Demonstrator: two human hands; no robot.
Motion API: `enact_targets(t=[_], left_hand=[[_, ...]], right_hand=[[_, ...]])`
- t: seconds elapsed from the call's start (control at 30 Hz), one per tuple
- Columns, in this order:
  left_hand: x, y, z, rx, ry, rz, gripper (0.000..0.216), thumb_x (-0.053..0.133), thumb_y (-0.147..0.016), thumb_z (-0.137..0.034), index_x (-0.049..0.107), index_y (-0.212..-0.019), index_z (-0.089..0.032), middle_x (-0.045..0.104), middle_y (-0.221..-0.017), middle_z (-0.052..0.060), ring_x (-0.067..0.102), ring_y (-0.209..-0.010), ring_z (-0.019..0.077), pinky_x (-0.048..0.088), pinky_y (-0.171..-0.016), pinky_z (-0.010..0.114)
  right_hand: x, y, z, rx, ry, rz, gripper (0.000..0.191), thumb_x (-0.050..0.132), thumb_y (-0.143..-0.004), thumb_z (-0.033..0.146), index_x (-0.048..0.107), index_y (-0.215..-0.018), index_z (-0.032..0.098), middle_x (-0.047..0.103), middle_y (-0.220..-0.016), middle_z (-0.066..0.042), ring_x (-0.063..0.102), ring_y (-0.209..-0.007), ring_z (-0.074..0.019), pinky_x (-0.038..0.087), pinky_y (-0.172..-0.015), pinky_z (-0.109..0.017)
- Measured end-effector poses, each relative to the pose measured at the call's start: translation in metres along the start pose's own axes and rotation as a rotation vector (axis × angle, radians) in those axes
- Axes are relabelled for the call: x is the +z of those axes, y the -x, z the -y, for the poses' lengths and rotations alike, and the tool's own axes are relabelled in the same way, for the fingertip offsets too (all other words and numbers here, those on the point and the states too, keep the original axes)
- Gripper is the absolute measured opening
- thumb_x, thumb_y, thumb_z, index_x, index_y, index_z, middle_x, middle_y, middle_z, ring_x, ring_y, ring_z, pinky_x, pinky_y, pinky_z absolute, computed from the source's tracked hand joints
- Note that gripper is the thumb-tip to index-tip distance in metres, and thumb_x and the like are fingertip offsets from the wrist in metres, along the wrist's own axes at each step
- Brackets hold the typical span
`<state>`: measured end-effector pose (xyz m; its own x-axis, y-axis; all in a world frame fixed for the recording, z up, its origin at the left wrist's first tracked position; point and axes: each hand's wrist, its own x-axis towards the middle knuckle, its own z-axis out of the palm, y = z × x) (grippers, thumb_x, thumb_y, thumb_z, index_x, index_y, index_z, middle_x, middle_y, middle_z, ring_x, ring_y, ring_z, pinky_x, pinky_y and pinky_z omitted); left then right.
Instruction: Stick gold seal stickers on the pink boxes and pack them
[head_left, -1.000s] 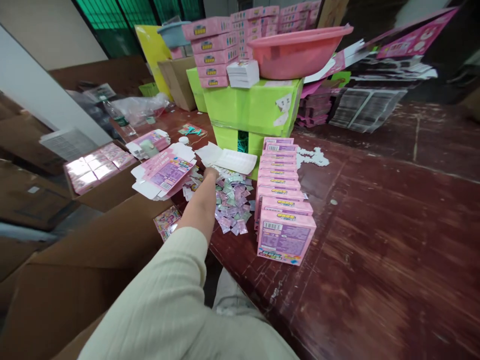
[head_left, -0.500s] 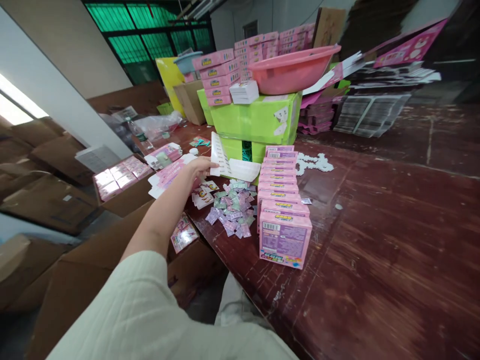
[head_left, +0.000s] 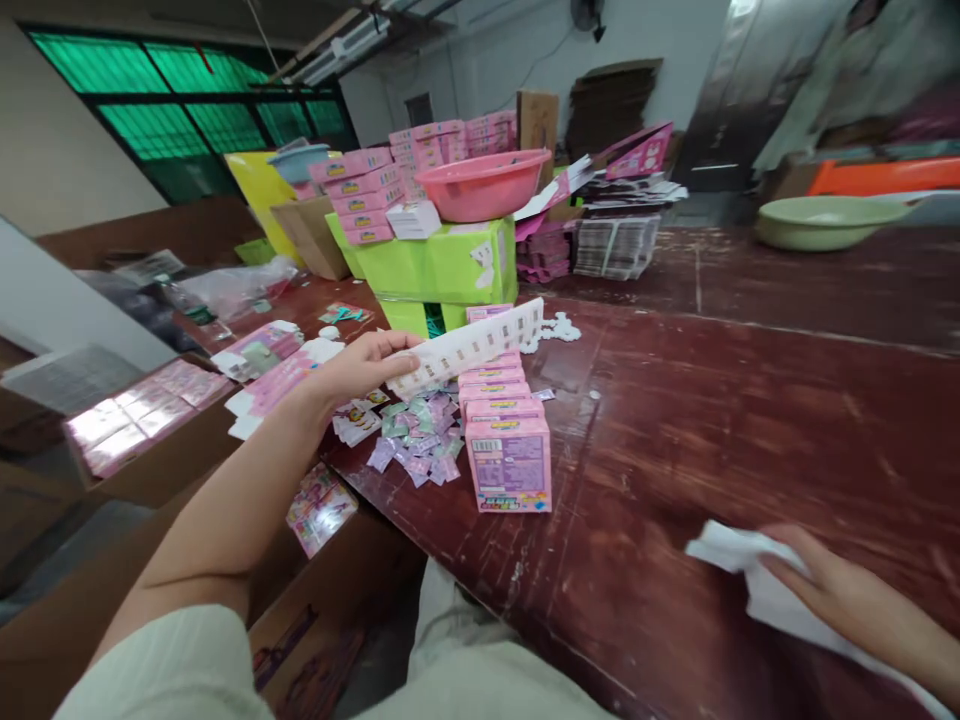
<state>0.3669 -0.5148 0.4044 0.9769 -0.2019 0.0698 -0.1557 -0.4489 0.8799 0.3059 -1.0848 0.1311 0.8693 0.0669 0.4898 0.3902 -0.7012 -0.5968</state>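
Note:
My left hand (head_left: 364, 368) is closed on one end of a white strip of labels (head_left: 480, 343), which shows a row of small dark printed marks. The strip stretches to the right over a row of pink boxes (head_left: 512, 470). Below it, small purple and green sachets (head_left: 420, 440) lie in a heap on the table. At the lower right my right hand (head_left: 840, 585) grips a crumpled piece of white paper (head_left: 780, 605), slightly blurred. Picture cards (head_left: 356, 422) and flat pink cartons (head_left: 281, 380) lie near my left wrist.
Behind the pink boxes stands a green carton (head_left: 450, 262) bearing a pink basin (head_left: 484, 185) and stacked pink boxes (head_left: 364, 195). Open cartons with packed boxes (head_left: 146, 410) stand at the left. A pale green basin (head_left: 825, 222) sits far right.
My left hand has lifted the label strip from beside the green carton and swung it out over the pink boxes. My right hand has come into view with white paper. The view has turned right.

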Motion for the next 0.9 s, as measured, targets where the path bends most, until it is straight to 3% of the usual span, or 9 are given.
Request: enact_targets(t=[0.1, 0.2, 0.27, 0.33, 0.37, 0.43, 0.53, 0.77, 0.9], left_hand=[[0.018, 0.026, -0.003, 0.064, -0.012, 0.061, 0.027, 0.085, -0.077, -0.032, 0.082, -0.103, -0.024, 0.079, -0.088, 0.007, 0.072, -0.067, 0.02, 0.059, -0.053, 0.028], [0.038, 0.06, 0.0, 0.137, -0.016, 0.104, 0.035, 0.085, -0.076, -0.023, 0.082, -0.111, -0.027, 0.081, -0.094, 0.008, 0.076, -0.073, 0.0217, 0.062, -0.056, 0.027], [0.056, 0.078, 0.006, 0.164, -0.004, 0.131, 0.037, 0.082, -0.079, -0.021, 0.081, -0.115, -0.029, 0.081, -0.095, 0.007, 0.077, -0.075, 0.0216, 0.064, -0.059, 0.026], [0.078, 0.088, 0.018, 0.149, -0.014, 0.13, 0.036, 0.081, -0.082, -0.022, 0.08, -0.117, -0.03, 0.081, -0.096, 0.007, 0.078, -0.077, 0.0218, 0.065, -0.063, 0.026], [0.088, 0.091, 0.026, 0.13, -0.024, 0.108, 0.035, 0.081, -0.082, -0.024, 0.08, -0.117, -0.029, 0.081, -0.099, 0.008, 0.078, -0.08, 0.0224, 0.066, -0.065, 0.026], [0.105, 0.094, 0.047, 0.076, -0.008, 0.042, 0.033, 0.084, -0.081, -0.028, 0.08, -0.114, -0.027, 0.081, -0.107, 0.009, 0.079, -0.087, 0.0233, 0.066, -0.07, 0.026], [0.123, 0.099, 0.079, -0.005, 0.206, -0.06, 0.035, 0.089, -0.076, -0.03, 0.079, -0.109, -0.025, 0.082, -0.108, 0.009, 0.079, -0.09, 0.0231, 0.066, -0.073, 0.028], [0.16, 0.11, 0.124, -0.294, 0.45, -0.454, 0.032, 0.09, -0.073, -0.043, 0.079, -0.09, -0.018, 0.079, -0.08, 0.005, 0.071, -0.066, 0.017, 0.06, -0.061, 0.027], [0.163, 0.115, 0.136, -0.098, 0.457, -0.478, 0.064, 0.09, -0.073, -0.057, 0.072, -0.124, -0.024, 0.079, -0.08, 0.004, 0.071, -0.062, 0.0166, 0.056, -0.058, 0.026]], right_hand=[[-0.002, -0.025, -0.021, -0.125, 0.198, 0.143, 0.026, 0.087, -0.074, 0.052, 0.076, -0.069, 0.028, 0.071, -0.068, -0.012, 0.066, -0.052, -0.0242, 0.038, -0.043, -0.033], [-0.011, -0.045, 0.015, -0.045, 0.299, 0.088, 0.049, 0.093, -0.067, 0.046, 0.082, -0.109, 0.024, 0.075, -0.114, -0.024, 0.074, -0.1, -0.0392, 0.053, -0.07, -0.047], [-0.009, -0.056, 0.066, -0.017, 0.012, 0.191, 0.077, 0.085, -0.082, 0.047, 0.057, -0.152, 0.028, 0.054, -0.154, -0.023, 0.053, -0.143, -0.0371, 0.05, -0.103, -0.052], [0.003, -0.065, 0.122, -0.098, -0.501, 0.339, 0.101, 0.082, -0.081, 0.061, 0.032, -0.165, 0.037, 0.042, -0.165, -0.015, 0.052, -0.144, -0.0319, 0.052, -0.107, -0.047], [0.012, -0.069, 0.147, -0.093, -0.67, 0.455, 0.106, 0.086, -0.074, 0.066, 0.037, -0.163, 0.038, 0.05, -0.159, -0.014, 0.06, -0.136, -0.0313, 0.055, -0.104, -0.046], [0.032, -0.071, 0.181, 0.032, -0.792, 0.61, 0.079, 0.089, -0.074, 0.059, 0.063, -0.142, 0.031, 0.071, -0.129, -0.01, 0.073, -0.106, -0.0247, 0.061, -0.087, -0.036], [0.058, -0.062, 0.196, 0.225, -0.732, 0.565, 0.03, 0.084, -0.084, 0.046, 0.078, -0.1, 0.022, 0.076, -0.092, -0.004, 0.069, -0.076, -0.0153, 0.057, -0.067, -0.024], [0.101, -0.034, 0.178, 0.488, -0.664, 0.345, 0.032, 0.085, -0.081, 0.049, 0.076, -0.092, 0.021, 0.073, -0.079, -0.001, 0.059, -0.06, -0.0115, 0.046, -0.052, -0.022], [0.105, -0.029, 0.179, 0.225, -0.637, 0.147, 0.01, 0.082, -0.087, 0.034, 0.077, -0.089, 0.025, 0.075, -0.081, -0.002, 0.068, -0.067, -0.0162, 0.054, -0.059, -0.028]])
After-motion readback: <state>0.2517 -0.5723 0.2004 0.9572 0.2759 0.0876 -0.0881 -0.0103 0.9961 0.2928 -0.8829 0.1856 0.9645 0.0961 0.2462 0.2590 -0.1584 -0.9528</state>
